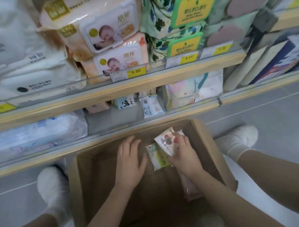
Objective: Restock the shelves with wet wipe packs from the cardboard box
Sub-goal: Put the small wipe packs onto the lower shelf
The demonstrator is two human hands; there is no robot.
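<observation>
The box (207, 144) is stood on the floor between the feet, open, directly below the shelves. The left hand (131, 158) is held flat over the box's interior, fingers extended, nothing gripped. The right hand (183, 155) is curled round a small white pack (163, 141), pinched at the box's far right corner. A second pack (157, 158) lies just beside it inside the box, and a pink pack (189, 187) is seen along the right wall. Little else is visible in the box; it is judged nearly emptied.

On the lowest shelf (100, 135), a gap is left at the middle, with a few small packs (151, 105) at its back. The upper shelf (142, 81) is filled to its front edge. Restocking is judged well advanced; the remaining packs are still to be placed.
</observation>
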